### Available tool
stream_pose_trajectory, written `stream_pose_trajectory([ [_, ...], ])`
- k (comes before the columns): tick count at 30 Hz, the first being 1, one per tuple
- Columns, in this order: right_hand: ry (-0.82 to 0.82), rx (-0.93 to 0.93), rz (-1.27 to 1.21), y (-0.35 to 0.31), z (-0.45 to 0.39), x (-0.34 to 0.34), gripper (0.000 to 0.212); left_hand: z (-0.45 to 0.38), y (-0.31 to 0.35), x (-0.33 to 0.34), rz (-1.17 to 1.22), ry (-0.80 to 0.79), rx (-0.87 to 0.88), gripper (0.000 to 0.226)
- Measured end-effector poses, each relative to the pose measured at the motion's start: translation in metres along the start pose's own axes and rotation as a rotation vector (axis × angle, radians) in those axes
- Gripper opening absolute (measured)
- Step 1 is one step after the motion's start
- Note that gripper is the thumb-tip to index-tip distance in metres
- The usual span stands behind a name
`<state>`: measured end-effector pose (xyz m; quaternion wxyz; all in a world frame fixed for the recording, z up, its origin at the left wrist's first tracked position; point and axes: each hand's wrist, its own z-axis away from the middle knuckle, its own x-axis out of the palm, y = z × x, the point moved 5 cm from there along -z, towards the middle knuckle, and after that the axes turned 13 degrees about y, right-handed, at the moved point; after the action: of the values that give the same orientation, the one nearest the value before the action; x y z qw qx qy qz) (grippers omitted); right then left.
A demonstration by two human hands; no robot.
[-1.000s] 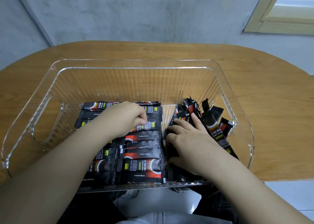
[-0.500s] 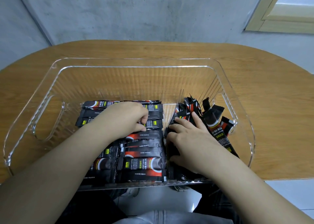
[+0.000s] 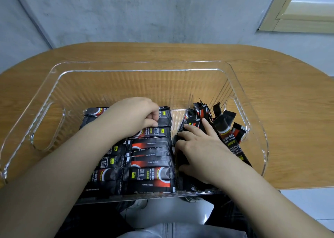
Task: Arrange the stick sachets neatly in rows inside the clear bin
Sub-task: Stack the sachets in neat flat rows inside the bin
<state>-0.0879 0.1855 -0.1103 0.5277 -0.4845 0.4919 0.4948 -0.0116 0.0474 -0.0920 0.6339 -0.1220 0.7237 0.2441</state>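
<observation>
A clear bin (image 3: 139, 66) stands on the wooden table. Black and red stick sachets (image 3: 151, 156) lie flat in rows across its near left and middle part. More sachets form a loose, leaning pile (image 3: 224, 124) at the right end. My left hand (image 3: 133, 116) is over the far end of the rows, its curled fingertips pinching the edge of a flat sachet (image 3: 164, 118). My right hand (image 3: 200, 149) rests palm down on the loose pile, index finger stretched out; the sachets under it are mostly hidden.
The bin's far half (image 3: 126, 93) holds no sachets, and it has cut-out handles at the left (image 3: 48, 127) and right (image 3: 233, 111) ends. The wooden table (image 3: 289, 111) ends just behind the bin's near wall. A grey wall stands behind.
My left hand has shifted slightly toward the far end of the rows, fingertips working at a sachet's edge. My right hand has stayed on the loose pile.
</observation>
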Motion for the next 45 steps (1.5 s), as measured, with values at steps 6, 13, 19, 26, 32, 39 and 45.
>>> stream_pose_trajectory([
  [6,0.013,0.004,0.004,0.000,0.000,0.000,0.052,-0.051,0.046,0.000,0.128,0.117,0.214,0.029],
  [13,0.018,-0.003,0.011,-0.001,0.000,0.000,0.053,-0.085,0.084,0.019,-0.024,0.023,0.465,0.029],
  [19,0.025,-0.008,0.000,0.000,0.000,0.000,0.053,-0.086,0.073,0.007,0.033,0.125,0.435,0.013],
  [26,0.016,-0.010,-0.002,0.000,0.000,-0.001,0.055,-0.050,0.038,-0.031,0.098,0.250,0.243,0.012],
  [32,0.008,-0.002,0.000,-0.001,0.000,-0.001,0.057,0.004,-0.012,-0.024,0.227,0.093,-0.246,0.008],
  [39,0.002,0.000,-0.001,-0.001,0.000,0.000,0.052,0.038,-0.026,-0.003,0.157,-0.066,-0.363,0.007],
  [45,0.006,0.002,-0.005,-0.001,0.001,-0.001,0.051,0.035,-0.002,-0.003,0.005,-0.082,-0.178,0.022],
])
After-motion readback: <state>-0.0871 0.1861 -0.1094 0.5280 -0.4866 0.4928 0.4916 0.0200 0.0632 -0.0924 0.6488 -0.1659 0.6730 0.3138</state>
